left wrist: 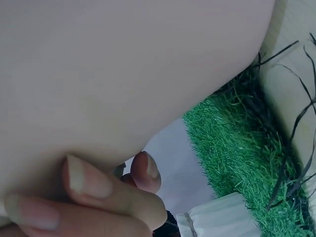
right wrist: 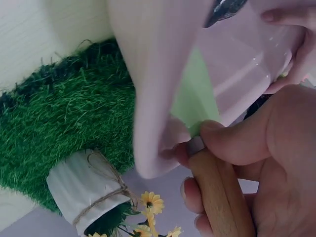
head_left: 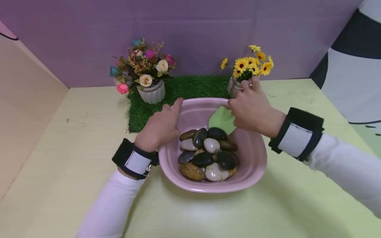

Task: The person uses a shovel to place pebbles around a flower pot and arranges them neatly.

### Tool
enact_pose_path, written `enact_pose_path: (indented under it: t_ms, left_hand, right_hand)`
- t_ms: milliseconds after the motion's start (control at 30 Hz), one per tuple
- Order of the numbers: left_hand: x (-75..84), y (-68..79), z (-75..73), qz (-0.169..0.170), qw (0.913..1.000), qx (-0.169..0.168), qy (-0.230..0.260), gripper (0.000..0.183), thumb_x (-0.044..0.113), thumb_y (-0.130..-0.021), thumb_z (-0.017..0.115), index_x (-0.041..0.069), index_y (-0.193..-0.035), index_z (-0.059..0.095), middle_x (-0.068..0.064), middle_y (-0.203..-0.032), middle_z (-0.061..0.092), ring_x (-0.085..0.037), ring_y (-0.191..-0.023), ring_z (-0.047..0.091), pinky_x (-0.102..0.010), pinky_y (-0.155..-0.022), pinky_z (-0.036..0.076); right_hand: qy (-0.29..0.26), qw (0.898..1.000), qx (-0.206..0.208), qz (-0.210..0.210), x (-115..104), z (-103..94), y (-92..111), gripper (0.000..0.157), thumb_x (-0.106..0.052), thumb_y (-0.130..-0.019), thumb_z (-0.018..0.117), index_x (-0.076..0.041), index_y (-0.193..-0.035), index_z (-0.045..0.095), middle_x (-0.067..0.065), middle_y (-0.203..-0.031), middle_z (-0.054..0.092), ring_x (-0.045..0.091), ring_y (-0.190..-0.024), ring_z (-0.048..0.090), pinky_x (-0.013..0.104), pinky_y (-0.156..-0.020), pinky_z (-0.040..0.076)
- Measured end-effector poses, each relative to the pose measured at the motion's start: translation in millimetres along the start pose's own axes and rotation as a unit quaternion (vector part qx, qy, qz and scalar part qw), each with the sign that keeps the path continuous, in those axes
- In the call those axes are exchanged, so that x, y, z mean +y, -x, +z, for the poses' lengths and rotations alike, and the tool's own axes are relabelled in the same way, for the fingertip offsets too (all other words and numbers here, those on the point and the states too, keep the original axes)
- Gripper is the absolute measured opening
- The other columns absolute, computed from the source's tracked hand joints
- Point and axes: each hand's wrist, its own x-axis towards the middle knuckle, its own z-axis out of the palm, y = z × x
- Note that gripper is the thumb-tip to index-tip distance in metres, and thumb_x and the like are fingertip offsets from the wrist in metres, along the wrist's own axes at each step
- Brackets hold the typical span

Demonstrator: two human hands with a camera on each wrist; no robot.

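A pink basin [head_left: 253, 168] holds several smooth pebbles [head_left: 211, 145] in black, white and brown, heaped toward its near side. My left hand [head_left: 159, 127] grips its left rim; in the left wrist view, the fingers [left wrist: 113, 197] curl against the outer wall. My right hand [head_left: 251, 109] is at the far right corner, holding a spatula by its wooden handle [right wrist: 219, 192]. The green spatula blade [head_left: 221, 119] slants into the basin behind the pebbles. The right fingertips lie right at the basin's rim in the right wrist view.
Behind the basin lies an artificial grass mat [head_left: 190, 86]. A pot of mixed flowers [head_left: 151, 92] stands on its left, and a pot of yellow flowers [head_left: 233, 86] is close behind my right hand. A purple backdrop [head_left: 196, 33] rises behind the pale table [head_left: 74, 172].
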Motion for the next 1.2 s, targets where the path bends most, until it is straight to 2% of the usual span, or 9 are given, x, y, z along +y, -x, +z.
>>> enact_pose_path:
  t_ms: [233, 433, 633, 767, 867, 1000, 1200]
  left_hand:
    - [1.2, -0.4, -0.2, 0.012, 0.9999, 0.001, -0.005, 0.089, 0.002, -0.086, 0.057, 0.019, -0.159, 0.008, -0.026, -0.126, 0.048, -0.033, -0.079, 0.061, -0.034, -0.058, 0.052]
    - [1.9, -1.5, -0.4, 0.011, 0.9998, -0.001, -0.014, 0.086, 0.004, -0.088, 0.057, 0.019, -0.158, 0.009, -0.026, -0.124, 0.049, -0.034, -0.08, 0.061, -0.037, -0.061, 0.051]
    - [-0.6, -0.8, -0.9, 0.002, 0.9998, -0.005, -0.017, 0.083, 0.007, -0.091, 0.057, 0.02, -0.158, 0.009, -0.025, -0.123, 0.048, -0.033, -0.08, 0.061, -0.037, -0.061, 0.051]
    - [-1.7, -0.9, -0.3, -0.002, 0.9999, -0.008, -0.015, 0.082, 0.013, -0.093, 0.059, 0.021, -0.158, 0.008, -0.025, -0.125, 0.048, -0.033, -0.08, 0.061, -0.037, -0.062, 0.051]
    - [-1.5, -0.9, -0.4, -0.002, 0.9998, -0.009, -0.016, 0.083, 0.019, -0.094, 0.061, 0.02, -0.158, 0.009, -0.025, -0.124, 0.048, -0.033, -0.08, 0.061, -0.037, -0.061, 0.051]
    - [-1.8, -1.1, -0.7, -0.002, 0.9998, -0.006, -0.019, 0.081, 0.022, -0.095, 0.061, 0.02, -0.157, 0.009, -0.025, -0.124, 0.049, -0.034, -0.082, 0.061, -0.038, -0.062, 0.052]
    - [-1.2, -1.5, 0.2, 0.001, 0.9998, -0.001, -0.021, 0.076, 0.032, -0.098, 0.056, 0.02, -0.158, 0.009, -0.025, -0.125, 0.049, -0.034, -0.084, 0.062, -0.041, -0.065, 0.053]
  right_hand:
    - [-0.018, 0.997, -0.056, 0.053, -4.3, -3.4, 1.3, 0.028, -0.019, -0.076, 0.068, -0.013, -0.057, 0.049, 0.008, -0.061, 0.05, 0.039, -0.086, 0.044, 0.055, -0.091, 0.023]
    - [-0.046, 0.993, -0.078, 0.08, -8.7, -1.6, 1.2, 0.032, -0.018, -0.082, 0.06, -0.014, -0.054, 0.044, 0.005, -0.054, 0.046, 0.037, -0.075, 0.045, 0.055, -0.087, 0.025]
    - [-0.054, 0.989, -0.113, 0.08, -10.3, -5.3, -4.8, 0.034, -0.022, -0.087, 0.059, -0.014, -0.057, 0.048, 0.005, -0.056, 0.048, 0.035, -0.075, 0.045, 0.055, -0.088, 0.025]
    - [-0.058, 0.989, -0.118, 0.075, -9.4, -9.4, -9.1, 0.032, -0.024, -0.086, 0.064, -0.014, -0.058, 0.051, 0.006, -0.06, 0.053, 0.042, -0.087, 0.05, 0.057, -0.093, 0.025]
    - [-0.054, 0.99, -0.112, 0.072, -11.5, -10.8, -11.5, 0.033, -0.022, -0.084, 0.064, -0.014, -0.056, 0.049, 0.005, -0.057, 0.049, 0.039, -0.081, 0.049, 0.056, -0.091, 0.026]
    - [-0.044, 0.987, -0.139, 0.07, -17.8, -10.6, -16.2, 0.036, -0.023, -0.086, 0.064, -0.015, -0.056, 0.046, 0.002, -0.056, 0.044, 0.029, -0.07, 0.042, 0.054, -0.089, 0.026]
    - [-0.058, 0.976, -0.196, 0.071, -17.4, -13.3, -24.1, 0.035, -0.03, -0.093, 0.062, -0.014, -0.062, 0.054, 0.006, -0.065, 0.055, 0.032, -0.077, 0.047, 0.057, -0.092, 0.025]
